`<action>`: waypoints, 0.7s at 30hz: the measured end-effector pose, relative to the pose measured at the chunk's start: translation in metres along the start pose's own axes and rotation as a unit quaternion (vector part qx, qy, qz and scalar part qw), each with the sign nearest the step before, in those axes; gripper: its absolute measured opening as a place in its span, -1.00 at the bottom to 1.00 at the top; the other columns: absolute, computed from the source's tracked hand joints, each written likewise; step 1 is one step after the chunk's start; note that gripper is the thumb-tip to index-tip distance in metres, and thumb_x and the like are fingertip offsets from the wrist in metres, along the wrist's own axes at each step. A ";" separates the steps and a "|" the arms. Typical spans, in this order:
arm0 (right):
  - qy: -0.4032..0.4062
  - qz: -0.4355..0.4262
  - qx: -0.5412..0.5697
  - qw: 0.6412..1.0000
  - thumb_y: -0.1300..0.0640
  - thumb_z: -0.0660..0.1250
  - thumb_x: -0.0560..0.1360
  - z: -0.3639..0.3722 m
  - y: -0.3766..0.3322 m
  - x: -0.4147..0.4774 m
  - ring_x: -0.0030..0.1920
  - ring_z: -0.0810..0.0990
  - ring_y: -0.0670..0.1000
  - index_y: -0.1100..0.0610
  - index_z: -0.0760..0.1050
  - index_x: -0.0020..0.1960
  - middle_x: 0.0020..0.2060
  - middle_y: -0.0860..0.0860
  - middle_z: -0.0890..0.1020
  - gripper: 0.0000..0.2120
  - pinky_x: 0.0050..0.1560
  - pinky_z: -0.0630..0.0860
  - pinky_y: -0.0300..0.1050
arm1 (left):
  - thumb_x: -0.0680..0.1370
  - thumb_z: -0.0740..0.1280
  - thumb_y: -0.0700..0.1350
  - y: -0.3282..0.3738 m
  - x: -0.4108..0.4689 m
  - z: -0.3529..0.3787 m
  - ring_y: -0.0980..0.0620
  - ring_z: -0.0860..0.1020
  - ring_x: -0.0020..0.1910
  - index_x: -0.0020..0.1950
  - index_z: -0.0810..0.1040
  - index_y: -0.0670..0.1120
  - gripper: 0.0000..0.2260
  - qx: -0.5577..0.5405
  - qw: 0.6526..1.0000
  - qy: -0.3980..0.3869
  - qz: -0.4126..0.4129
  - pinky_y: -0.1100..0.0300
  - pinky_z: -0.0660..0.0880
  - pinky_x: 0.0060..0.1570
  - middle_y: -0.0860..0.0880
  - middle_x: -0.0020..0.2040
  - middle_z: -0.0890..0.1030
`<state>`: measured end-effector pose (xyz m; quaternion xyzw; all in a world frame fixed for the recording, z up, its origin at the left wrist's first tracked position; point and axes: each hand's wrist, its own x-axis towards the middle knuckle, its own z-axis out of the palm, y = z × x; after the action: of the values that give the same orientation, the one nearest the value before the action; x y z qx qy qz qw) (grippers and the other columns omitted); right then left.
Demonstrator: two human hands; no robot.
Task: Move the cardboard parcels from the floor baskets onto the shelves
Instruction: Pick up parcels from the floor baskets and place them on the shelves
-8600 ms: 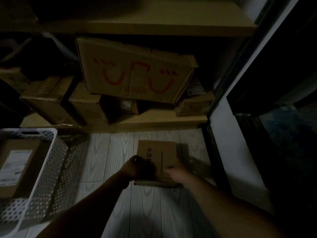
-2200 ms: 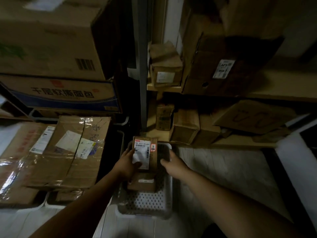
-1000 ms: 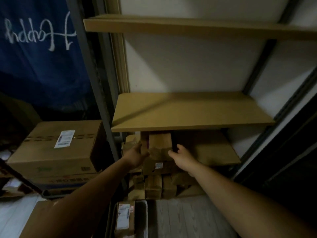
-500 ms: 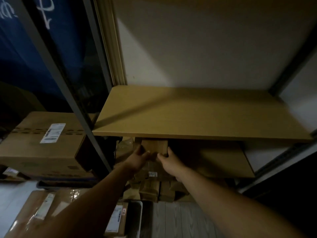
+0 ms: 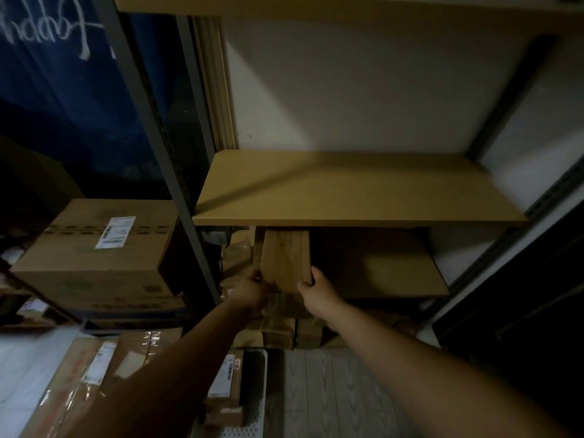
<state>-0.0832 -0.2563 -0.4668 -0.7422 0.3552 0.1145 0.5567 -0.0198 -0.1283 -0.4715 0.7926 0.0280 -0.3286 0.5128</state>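
Observation:
A small brown cardboard parcel (image 5: 286, 260) stands upright just below the front edge of the wooden shelf (image 5: 357, 191). My left hand (image 5: 252, 290) grips its lower left side and my right hand (image 5: 316, 290) grips its lower right side. The parcel's top edge is hidden behind the shelf board. Down on the floor a white perforated basket (image 5: 252, 393) holds another labelled parcel (image 5: 224, 384).
A lower shelf (image 5: 385, 267) lies under the wooden one, with several small boxes (image 5: 284, 330) beneath it. A grey metal upright (image 5: 167, 172) stands to the left. Large cardboard boxes (image 5: 98, 251) are stacked at far left. Taped flat cartons (image 5: 88, 374) lie on the floor.
Both hands have lifted the parcel from the floor basket up to the shelf unit. My view has tilted down a little, so the wooden shelf now sits lower in view.

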 end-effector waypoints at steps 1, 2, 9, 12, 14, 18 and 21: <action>0.005 0.001 0.000 1.000 0.07 0.15 0.65 0.003 0.003 -0.009 0.46 0.28 0.13 -0.04 -0.01 0.58 0.50 0.06 0.25 -0.43 0.38 0.32 0.06 | 0.61 0.24 -0.16 -0.003 -0.012 -0.002 0.00 0.54 -0.19 0.45 0.29 -0.06 -0.59 0.000 1.000 -0.002 0.005 0.23 0.45 -0.35 -0.09 0.09 0.51; 0.009 0.001 -0.002 1.000 0.06 0.16 0.65 0.007 0.007 -0.019 0.45 0.29 0.13 -0.05 0.01 0.58 0.49 0.06 0.26 -0.44 0.37 0.32 0.08 | 0.61 0.24 -0.16 -0.007 -0.023 -0.005 -0.07 0.57 -0.11 0.44 0.31 -0.06 -0.61 0.000 1.000 -0.005 0.010 0.19 0.50 -0.30 -0.12 0.11 0.52; 0.012 -0.017 0.009 1.000 0.10 0.14 0.66 0.035 0.030 -0.116 0.41 0.36 0.11 0.01 0.13 0.55 0.43 0.05 0.36 -0.52 0.34 0.35 0.02 | 0.60 0.24 -0.13 -0.039 -0.117 -0.029 -0.01 0.55 -0.13 0.15 0.39 -0.01 -0.86 0.000 0.999 -0.037 0.021 0.10 0.53 -0.10 -0.05 -0.03 0.52; 0.017 -0.024 0.007 1.000 0.10 0.14 0.65 0.039 0.039 -0.150 0.39 0.38 0.11 0.00 0.16 0.54 0.42 0.05 0.38 -0.53 0.34 0.37 0.03 | 0.57 0.28 -0.07 -0.051 -0.148 -0.032 -0.07 0.56 -0.08 0.31 0.42 -0.05 -0.69 0.015 0.999 -0.039 0.027 0.18 0.48 -0.22 -0.13 0.11 0.54; 0.021 -0.028 0.005 0.999 0.09 0.16 0.65 0.038 0.044 -0.167 0.39 0.38 0.12 -0.02 0.15 0.54 0.42 0.04 0.38 -0.52 0.35 0.37 0.05 | 0.56 0.29 -0.07 -0.054 -0.165 -0.032 -0.12 0.54 -0.02 0.34 0.40 -0.02 -0.66 0.014 0.999 -0.042 0.028 0.14 0.49 -0.17 -0.16 0.18 0.53; 0.022 -0.047 -0.003 0.999 0.10 0.15 0.65 0.028 0.050 -0.198 0.43 0.33 0.12 0.00 0.11 0.56 0.45 0.04 0.34 -0.49 0.37 0.32 0.05 | 0.57 0.28 -0.12 -0.053 -0.203 -0.026 -0.22 0.54 0.13 0.37 0.37 -0.05 -0.64 0.001 0.999 -0.038 0.036 0.09 0.50 -0.04 -0.13 0.13 0.53; 0.022 -0.063 -0.009 0.998 0.09 0.16 0.65 0.013 0.054 -0.220 0.44 0.32 0.12 -0.01 0.11 0.56 0.46 0.03 0.33 -0.49 0.39 0.30 0.07 | 0.58 0.28 -0.16 -0.045 -0.236 -0.015 -0.01 0.54 -0.14 0.35 0.36 -0.04 -0.66 -0.015 0.998 -0.033 0.053 0.22 0.49 -0.23 -0.04 -0.03 0.50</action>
<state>-0.2739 -0.1640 -0.3870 -0.7704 0.3188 0.0657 0.5483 -0.2139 -0.0261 -0.3736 0.7739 -0.0259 -0.3267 0.5419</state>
